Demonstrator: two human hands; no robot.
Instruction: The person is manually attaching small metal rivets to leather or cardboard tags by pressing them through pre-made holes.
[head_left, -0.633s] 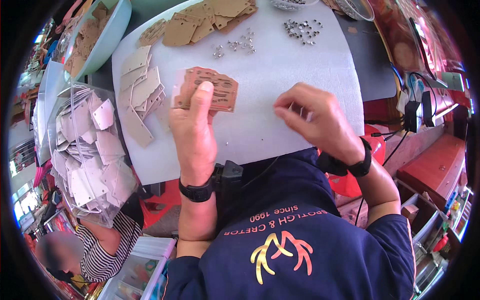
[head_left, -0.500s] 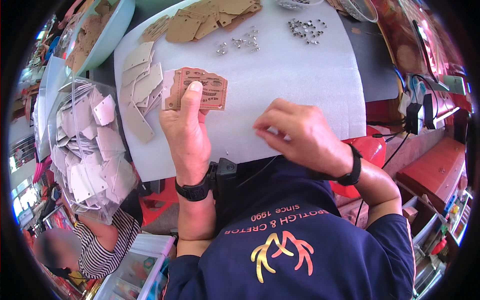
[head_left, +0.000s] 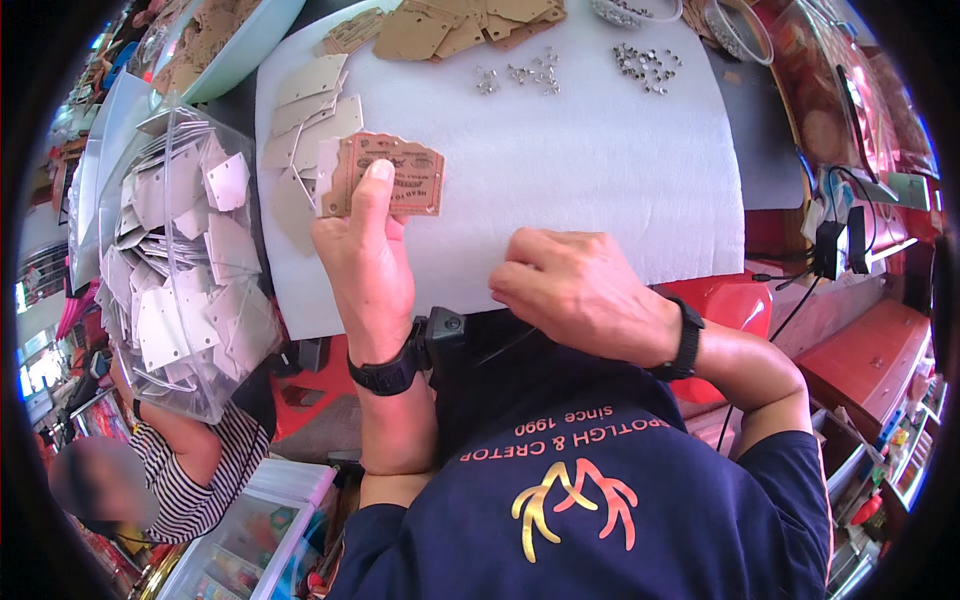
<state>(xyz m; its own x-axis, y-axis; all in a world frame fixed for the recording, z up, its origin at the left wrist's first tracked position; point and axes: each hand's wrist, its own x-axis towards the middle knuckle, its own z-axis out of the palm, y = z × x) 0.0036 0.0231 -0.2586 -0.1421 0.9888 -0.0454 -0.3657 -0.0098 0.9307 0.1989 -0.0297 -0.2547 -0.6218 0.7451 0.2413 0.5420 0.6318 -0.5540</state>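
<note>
My left hand (head_left: pixel 372 245) pinches a brown printed tag (head_left: pixel 418 178) with a wavy top edge, thumb on its face. A pale piece (head_left: pixel 327 178) shows behind the tag's left side. My right hand (head_left: pixel 585 290) is closed over the front edge of the white padded table sheet (head_left: pixel 600 180), its fingertips pressed together and apart from the tag. Whatever they may hold is hidden. Left of the tag, pale flat pieces (head_left: pixel 312 85) with small holes lie overlapping. Small silver metal fasteners (head_left: pixel 535 76) and round silver studs (head_left: pixel 645 68) are scattered toward the back.
More brown tags (head_left: pixel 415 35) are piled at the far edge. A clear bag of pale pieces (head_left: pixel 185 325) hangs at the left, below a light-blue basin (head_left: pixel 240 65). Clear bowls (head_left: pixel 640 18) stand at the back right. A person in a striped sleeve (head_left: pixel 190 485) is at lower left.
My right hand has shifted slightly left and down, its fingers drawing closer together. My left hand keeps its grip on the tag. The view has shifted a little.
</note>
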